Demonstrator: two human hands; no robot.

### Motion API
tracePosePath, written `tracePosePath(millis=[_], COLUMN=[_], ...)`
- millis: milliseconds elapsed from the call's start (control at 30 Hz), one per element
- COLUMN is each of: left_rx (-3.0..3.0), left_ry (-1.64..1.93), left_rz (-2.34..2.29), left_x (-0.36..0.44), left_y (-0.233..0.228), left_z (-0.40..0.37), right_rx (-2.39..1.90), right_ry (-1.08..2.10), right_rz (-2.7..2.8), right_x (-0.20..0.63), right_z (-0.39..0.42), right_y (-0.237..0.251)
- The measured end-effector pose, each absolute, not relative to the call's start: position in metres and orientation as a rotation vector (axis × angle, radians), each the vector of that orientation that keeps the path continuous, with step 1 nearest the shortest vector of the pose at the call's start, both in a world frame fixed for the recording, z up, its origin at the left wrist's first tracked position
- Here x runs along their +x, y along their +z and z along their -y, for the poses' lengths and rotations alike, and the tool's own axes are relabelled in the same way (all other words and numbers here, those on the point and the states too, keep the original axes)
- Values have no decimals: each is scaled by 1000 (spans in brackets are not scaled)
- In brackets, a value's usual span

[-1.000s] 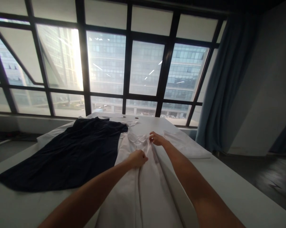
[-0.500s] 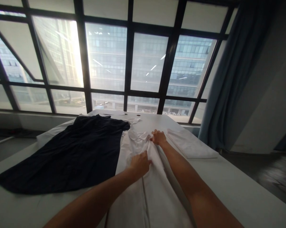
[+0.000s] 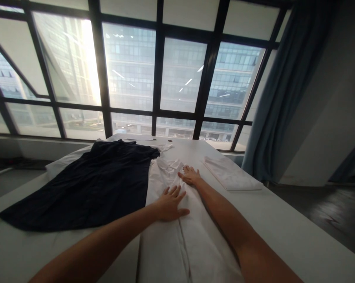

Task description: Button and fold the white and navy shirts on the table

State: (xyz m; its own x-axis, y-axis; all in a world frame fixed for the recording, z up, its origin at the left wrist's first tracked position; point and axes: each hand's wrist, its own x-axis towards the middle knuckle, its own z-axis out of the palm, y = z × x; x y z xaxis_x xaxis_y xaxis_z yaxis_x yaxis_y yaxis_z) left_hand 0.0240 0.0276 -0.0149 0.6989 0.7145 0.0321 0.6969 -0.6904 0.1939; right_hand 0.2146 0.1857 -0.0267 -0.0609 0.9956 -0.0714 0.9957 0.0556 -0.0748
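Observation:
A white collared shirt (image 3: pixel 201 232) lies lengthwise in front of me, its collar (image 3: pixel 169 165) toward the window. My left hand (image 3: pixel 170 204) rests flat on the middle of the shirt, fingers spread. Farther up, my right hand (image 3: pixel 189 175) lies on the shirt's right shoulder area just beside the collar, palm down with the fingers apart. Neither hand grips anything. Directly left of the shirt a dark navy garment (image 3: pixel 92 188) is spread out, partly over other white cloth.
The white table (image 3: pixel 283 236) reaches to the window wall. A folded white cloth (image 3: pixel 233 175) lies on its right side. More white fabric (image 3: pixel 68 157) shows beneath the navy garment's far left edge. A blue curtain (image 3: pixel 268 129) hangs at the right.
Both hands have gone from closed on the shirt's fabric to open and flat on it. The shirt's right edge, lifted before, now lies lower.

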Motion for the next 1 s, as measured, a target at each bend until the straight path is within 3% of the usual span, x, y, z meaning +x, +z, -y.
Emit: tracePosePath(millis=[200,433,633,867,1000], left_rx=[2649,2632,2515,2234,2076], left_ry=[240,215,535,236,449], left_rz=[-1502,-1450,-1618,-1889,-1997], left_x=[-14,-21,-46,-47,-46], left_y=[-20,-26,1,-6,-12], left_z=[-23,-29,-116,-213,-236], right_rx=[2124,2097,2100,2550,2737], right_ry=[-193,-244,-275,-67,-142], right_rz=[-2322,-2365,-2444,-2356,-2235], right_x=[207,199,202,210,217], right_z=[-204,-234,-238,-233,-241], right_y=[-25,-29,-36,-39,-34])
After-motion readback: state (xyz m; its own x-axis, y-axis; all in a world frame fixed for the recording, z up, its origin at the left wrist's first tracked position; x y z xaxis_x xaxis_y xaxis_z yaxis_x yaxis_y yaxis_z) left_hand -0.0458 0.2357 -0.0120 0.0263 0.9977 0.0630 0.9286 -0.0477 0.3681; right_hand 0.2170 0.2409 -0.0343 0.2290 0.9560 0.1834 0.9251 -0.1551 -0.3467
